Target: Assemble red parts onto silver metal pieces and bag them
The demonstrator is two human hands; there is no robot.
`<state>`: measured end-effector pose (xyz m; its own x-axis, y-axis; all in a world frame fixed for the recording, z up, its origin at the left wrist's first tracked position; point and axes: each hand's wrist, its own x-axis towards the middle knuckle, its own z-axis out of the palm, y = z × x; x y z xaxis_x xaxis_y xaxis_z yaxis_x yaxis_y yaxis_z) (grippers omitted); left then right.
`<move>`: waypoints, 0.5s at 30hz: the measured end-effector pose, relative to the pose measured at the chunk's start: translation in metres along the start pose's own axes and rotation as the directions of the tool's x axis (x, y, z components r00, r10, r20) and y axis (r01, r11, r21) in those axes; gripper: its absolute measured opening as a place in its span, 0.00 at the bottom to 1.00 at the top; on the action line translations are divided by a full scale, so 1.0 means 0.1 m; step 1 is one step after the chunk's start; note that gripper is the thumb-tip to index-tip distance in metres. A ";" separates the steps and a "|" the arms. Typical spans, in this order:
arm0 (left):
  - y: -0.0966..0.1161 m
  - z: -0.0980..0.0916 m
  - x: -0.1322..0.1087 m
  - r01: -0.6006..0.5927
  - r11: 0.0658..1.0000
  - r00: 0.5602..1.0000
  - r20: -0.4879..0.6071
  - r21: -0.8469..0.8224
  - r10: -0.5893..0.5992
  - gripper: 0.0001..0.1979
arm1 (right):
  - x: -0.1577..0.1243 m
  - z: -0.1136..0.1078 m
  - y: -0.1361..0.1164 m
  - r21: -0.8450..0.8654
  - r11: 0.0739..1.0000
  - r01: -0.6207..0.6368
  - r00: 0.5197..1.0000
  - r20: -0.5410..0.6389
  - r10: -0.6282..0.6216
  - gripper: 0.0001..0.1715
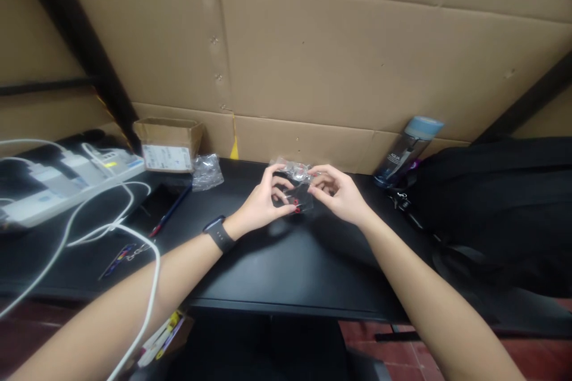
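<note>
Both my hands meet over the middle of the black desk [286, 268]. My left hand [266, 205], with a dark band on its wrist, pinches a small black object with red marks [298, 198]. My right hand [338, 193] pinches the same item from the right side. A crumpled clear plastic bag [292, 168] sits just above my fingertips, touching them. What the small black object is I cannot make out.
At the left lie a white power strip [58, 181] with white cables, a pen [170, 210], a small cardboard box [167, 143] and another clear bag [207, 171]. A blue-capped bottle [406, 152] and a black bag [500, 208] lie at the right. Cardboard walls stand behind the desk.
</note>
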<state>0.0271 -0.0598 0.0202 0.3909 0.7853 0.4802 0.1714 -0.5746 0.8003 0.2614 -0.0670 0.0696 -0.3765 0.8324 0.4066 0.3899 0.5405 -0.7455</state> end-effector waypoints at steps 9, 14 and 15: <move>-0.12 0.00 0.05 0.044 0.984 0.999 0.018 0.171 -0.048 0.09 | 0.07 -0.10 0.32 0.090 0.994 -0.059 0.995 0.084 0.051 0.29; -0.11 -0.03 0.05 0.048 0.964 0.999 -0.014 0.261 -0.046 0.09 | 0.07 -0.02 0.49 0.201 0.963 -0.180 0.962 0.240 0.130 0.40; -0.11 -0.04 0.05 0.047 0.957 0.999 -0.029 0.288 -0.040 0.08 | 0.08 0.01 0.51 0.227 0.954 -0.195 0.964 0.225 0.143 0.37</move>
<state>0.0238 -0.0488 0.0156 0.3574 0.8142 0.4575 0.4427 -0.5790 0.6847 0.2777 -0.0335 0.0346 -0.4957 0.8524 0.1665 0.2548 0.3260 -0.9104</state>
